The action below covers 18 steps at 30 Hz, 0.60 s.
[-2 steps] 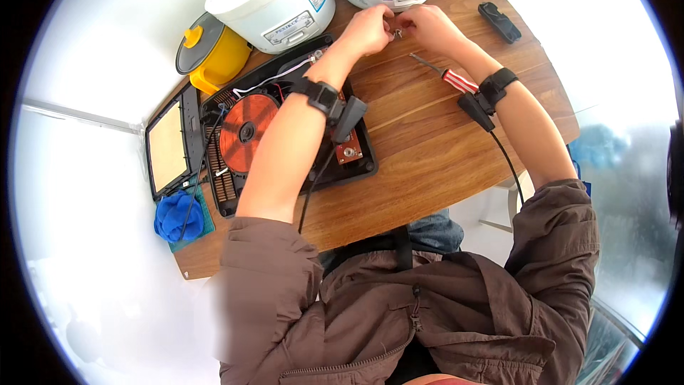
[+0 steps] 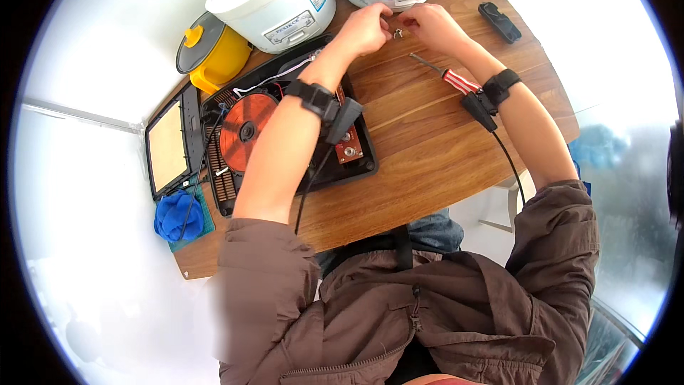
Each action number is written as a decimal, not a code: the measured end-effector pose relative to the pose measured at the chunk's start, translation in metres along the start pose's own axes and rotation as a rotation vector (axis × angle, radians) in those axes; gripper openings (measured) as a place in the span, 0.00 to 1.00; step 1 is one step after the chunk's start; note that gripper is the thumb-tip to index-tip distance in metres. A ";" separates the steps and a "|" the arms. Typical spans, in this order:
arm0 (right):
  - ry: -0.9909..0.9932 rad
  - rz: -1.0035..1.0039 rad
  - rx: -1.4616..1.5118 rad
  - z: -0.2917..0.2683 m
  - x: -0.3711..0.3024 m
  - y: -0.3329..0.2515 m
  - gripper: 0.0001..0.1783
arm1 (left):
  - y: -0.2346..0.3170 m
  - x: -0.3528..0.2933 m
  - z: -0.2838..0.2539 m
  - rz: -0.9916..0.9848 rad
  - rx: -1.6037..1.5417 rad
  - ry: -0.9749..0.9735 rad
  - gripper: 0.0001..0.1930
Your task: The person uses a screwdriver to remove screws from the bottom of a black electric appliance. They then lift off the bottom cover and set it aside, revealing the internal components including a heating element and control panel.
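Note:
At the far side of the table, my left hand (image 2: 365, 30) is curled with its fingers pinched together. Opposite it, my right hand (image 2: 429, 26) is also closed, thumb and fingertips bent inward. Whatever is between the fingers of either hand is too small to tell. A little pile of small metal pieces, seemingly screws (image 2: 398, 33), lies on the wood between the two hands. Beneath my right wrist rests a screwdriver (image 2: 459, 81) with a red-and-white striped handle, its tip pointing toward the pile. My left forearm passes over an opened induction cooker (image 2: 360, 165) with a copper-coloured coil (image 2: 246, 131).
Two white rice cookers (image 2: 274, 7) stand at the back edge, close to my hands. Beside them is a yellow pot (image 2: 219, 57) with a grey lid. A detached black panel (image 2: 165, 139) and a blue cloth (image 2: 178, 215) lie left. A black object (image 2: 499, 23) sits far right.
My hands have drawn slightly apart, uncovering more of the small metal pieces. My left forearm has shifted a little to the left.

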State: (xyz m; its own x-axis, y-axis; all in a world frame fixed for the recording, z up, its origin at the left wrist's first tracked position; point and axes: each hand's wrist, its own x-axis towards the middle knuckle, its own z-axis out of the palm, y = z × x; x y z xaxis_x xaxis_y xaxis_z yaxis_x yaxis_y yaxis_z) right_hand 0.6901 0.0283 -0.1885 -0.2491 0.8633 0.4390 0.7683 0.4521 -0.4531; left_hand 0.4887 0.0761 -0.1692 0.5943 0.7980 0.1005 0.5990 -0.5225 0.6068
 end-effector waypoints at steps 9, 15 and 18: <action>-0.034 0.170 -0.030 -0.059 -0.057 -0.051 0.14 | 0.007 -0.100 -0.115 0.218 -0.199 0.222 0.19; 0.011 0.145 -0.209 -0.068 -0.119 -0.104 0.13 | -0.003 -0.230 -0.161 -0.036 -0.156 0.272 0.15; 0.030 0.135 -0.137 -0.056 -0.133 -0.127 0.13 | -0.004 -0.281 -0.157 -0.052 0.033 0.250 0.15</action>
State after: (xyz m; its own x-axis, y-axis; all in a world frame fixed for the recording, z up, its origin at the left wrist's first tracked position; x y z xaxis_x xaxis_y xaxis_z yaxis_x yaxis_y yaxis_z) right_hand 0.6585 -0.1570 -0.1455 -0.1227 0.9059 0.4052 0.8668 0.2966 -0.4007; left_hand 0.2351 -0.0995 -0.0761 0.4135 0.8713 0.2644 0.6450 -0.4852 0.5904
